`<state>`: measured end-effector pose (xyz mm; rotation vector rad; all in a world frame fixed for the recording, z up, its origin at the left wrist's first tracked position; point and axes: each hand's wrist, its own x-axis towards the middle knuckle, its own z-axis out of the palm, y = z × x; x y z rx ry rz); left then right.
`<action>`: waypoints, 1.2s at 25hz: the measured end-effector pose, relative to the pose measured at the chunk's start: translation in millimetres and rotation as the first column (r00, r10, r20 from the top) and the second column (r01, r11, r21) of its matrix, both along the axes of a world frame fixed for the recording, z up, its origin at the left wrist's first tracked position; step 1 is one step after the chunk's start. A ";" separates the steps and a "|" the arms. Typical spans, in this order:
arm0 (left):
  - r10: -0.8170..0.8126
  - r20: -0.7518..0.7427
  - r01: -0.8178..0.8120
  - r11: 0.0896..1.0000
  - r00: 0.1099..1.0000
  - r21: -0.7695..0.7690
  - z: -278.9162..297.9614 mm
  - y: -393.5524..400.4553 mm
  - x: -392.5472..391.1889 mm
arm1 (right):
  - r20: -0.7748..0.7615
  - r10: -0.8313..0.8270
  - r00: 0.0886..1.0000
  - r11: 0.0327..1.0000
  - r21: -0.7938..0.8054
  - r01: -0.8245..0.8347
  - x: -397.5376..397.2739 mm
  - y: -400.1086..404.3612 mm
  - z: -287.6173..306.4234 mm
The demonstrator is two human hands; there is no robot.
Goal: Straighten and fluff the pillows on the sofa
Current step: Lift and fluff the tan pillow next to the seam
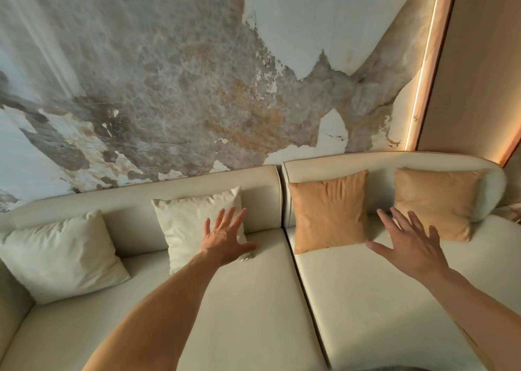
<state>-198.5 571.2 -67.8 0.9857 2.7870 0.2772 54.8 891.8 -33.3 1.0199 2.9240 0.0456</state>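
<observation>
**Both hands out, nothing grabbed yet**

Everything here is placed off the seam [284,201] that splits the sofa [239,300] in two. Just left of the seam an inner cream pillow [191,224] leans on the backrest, and further left an outer cream pillow [60,253] slumps toward the armrest end. Just right of the seam stands a tan pillow [329,209], with a second tan pillow [435,201] further right at the rounded end.

The left hand [225,241] is spread flat with straight fingers over the lower right corner of the inner cream pillow; can't tell if it's touching or just hovering. The right hand [408,246] is spread too and holds nothing, sitting between the two tan pillows, fingertips overlapping the far one's lower left edge.

My guess on handling: these look light and squashy, the cream ones especially limp and wrinkled. I'd take each by its two side edges, squeeze inward to puff it, then set it upright. The tan covers look smoother, maybe a bit slippery, so corners might grip better.
</observation>
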 end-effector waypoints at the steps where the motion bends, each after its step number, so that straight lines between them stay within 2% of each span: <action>1: -0.003 0.006 0.003 1.000 1.000 0.000 2.3 11.8 3.6 | 0.006 0.003 1.000 1.000 -0.007 -0.003 1.4 7.9 -0.2; 18: 0.029 0.014 -0.030 0.999 0.999 0.019 -5.7 148.9 -77.3 | 0.031 0.052 0.998 0.998 -0.048 -0.051 -87.4 129.5 -1.3; 26: 0.194 0.004 -0.194 0.981 0.981 0.020 -21.1 241.5 -58.9 | -0.012 0.167 0.986 0.979 -0.115 -0.168 -105.5 262.2 -17.2; 30: 0.297 0.047 -0.299 0.954 0.954 0.034 -31.3 287.4 -33.6 | 0.027 0.221 0.975 0.969 -0.123 -0.216 -101.6 332.9 -25.4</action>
